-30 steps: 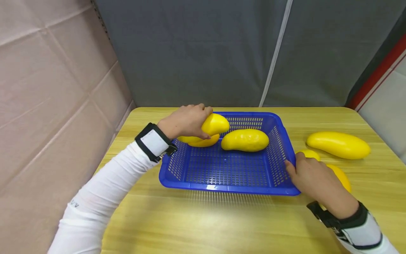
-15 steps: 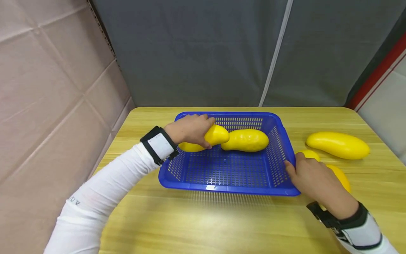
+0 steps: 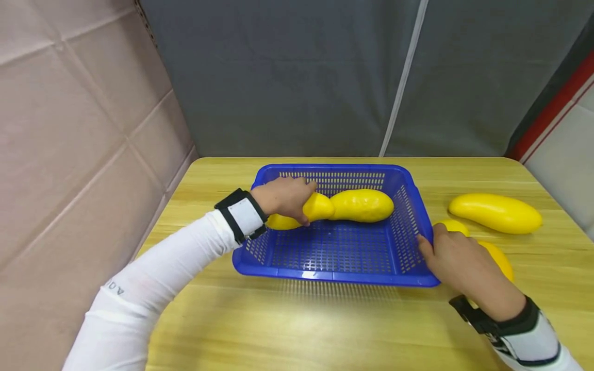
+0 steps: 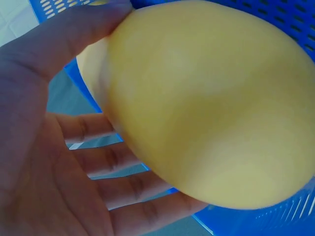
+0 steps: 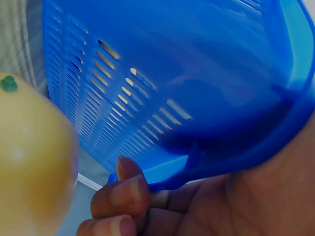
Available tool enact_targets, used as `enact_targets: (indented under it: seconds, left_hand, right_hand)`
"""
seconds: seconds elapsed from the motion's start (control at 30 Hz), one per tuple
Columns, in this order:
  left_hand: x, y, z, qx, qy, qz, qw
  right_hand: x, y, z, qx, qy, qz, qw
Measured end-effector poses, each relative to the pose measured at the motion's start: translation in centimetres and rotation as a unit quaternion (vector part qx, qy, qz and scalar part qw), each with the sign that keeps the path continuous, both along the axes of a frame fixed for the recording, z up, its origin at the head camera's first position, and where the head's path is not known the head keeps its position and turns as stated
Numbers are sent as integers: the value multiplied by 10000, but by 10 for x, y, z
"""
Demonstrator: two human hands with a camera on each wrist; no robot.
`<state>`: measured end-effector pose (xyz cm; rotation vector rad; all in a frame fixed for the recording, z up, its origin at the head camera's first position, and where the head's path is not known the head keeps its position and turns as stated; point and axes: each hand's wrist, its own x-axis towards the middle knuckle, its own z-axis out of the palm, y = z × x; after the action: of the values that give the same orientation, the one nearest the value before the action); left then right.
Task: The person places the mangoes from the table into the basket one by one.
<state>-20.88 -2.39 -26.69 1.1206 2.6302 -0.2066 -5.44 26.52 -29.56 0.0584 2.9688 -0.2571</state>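
The left hand (image 3: 289,198) grips a glossy yellow oblong fruit (image 3: 319,207) between thumb (image 4: 78,35) and fingers (image 4: 134,189), inside the blue slotted plastic basket (image 3: 357,277) that the right hand (image 3: 459,255) clasps, seemingly to steady it.

The blue basket (image 3: 362,277) is moulded plastic with slotted walls; its smooth, glossy rim carries a bright highlight. The left-hand fruit (image 3: 319,207) in it has a smooth, plastic-like yellow skin with a soft sheen, whereas the right-hand fruit (image 3: 364,205) is glossy and slightly dimpled. The outlying fruit (image 3: 495,213) on the tabletop (image 3: 297,330) is smooth and evenly shiny. The tabletop itself shows pale wood grain under a polished, reflective finish. The grey backdrop (image 3: 297,82) appears as matt, faintly rippled cloth; the pinkish side sheet (image 3: 79,170), dull and creased. The white sleeve (image 3: 158,278) is matt, wrinkled cloth; the wristband (image 3: 246,215), dark and fabric-like, bears a smooth pale panel.
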Motion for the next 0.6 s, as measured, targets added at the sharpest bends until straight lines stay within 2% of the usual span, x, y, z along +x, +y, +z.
enact_targets:
  seconds: [0.3,0.6]
  left_hand:
    - [6,1,-10,-168,-196,76,9996]
    - [10,9,-16,-457,-203,53,9987]
  right_hand:
    - [-2,-2,0,54,37,88,9999]
    - [-2,0,-1,33,52,84,9999]
